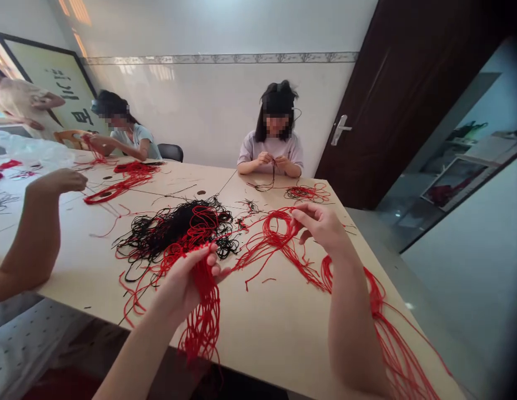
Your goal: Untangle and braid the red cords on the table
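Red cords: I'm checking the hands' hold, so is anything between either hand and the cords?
Nothing visible. The left hand closes its grip directly on a bundle of red cords; the right hand pinches a red cord loop above the table.

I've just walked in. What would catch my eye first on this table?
The tangled heap of black cords mid-table, laced with red. In front, the left hand clutches a bundle of red cords hanging over the table edge, and the right hand pinches a red cord loop.
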{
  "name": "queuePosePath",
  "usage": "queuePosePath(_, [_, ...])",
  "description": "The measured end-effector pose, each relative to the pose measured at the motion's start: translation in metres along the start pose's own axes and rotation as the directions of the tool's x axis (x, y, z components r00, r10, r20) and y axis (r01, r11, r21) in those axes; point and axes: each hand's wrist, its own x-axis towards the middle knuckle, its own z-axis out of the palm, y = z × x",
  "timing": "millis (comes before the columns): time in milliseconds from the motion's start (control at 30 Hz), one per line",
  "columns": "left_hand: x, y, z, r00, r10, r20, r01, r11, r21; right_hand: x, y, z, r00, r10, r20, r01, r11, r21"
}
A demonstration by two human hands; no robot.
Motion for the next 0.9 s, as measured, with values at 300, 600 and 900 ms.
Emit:
queuePosePath(300, [0.061,0.021,0.061,0.965,0.124,0.23,-0.1,0.988,-0.114,0.007,0.033,-0.043,0.988,0.11,0.111,-0.092,0.983,-0.157])
queuePosePath(600, [0.091,0.012,0.089,0.933,0.159,0.322,-0.128,0.985,-0.114,0.005,0.036,-0.061,0.982,0.073,0.172,-0.036,0.977,-0.211])
queuePosePath(900, [0.085,0.002,0.078,0.96,0.169,0.223,-0.157,0.985,-0.07,0.0,0.034,-0.067,0.984,0.116,0.135,-0.049,0.905,-0.422])
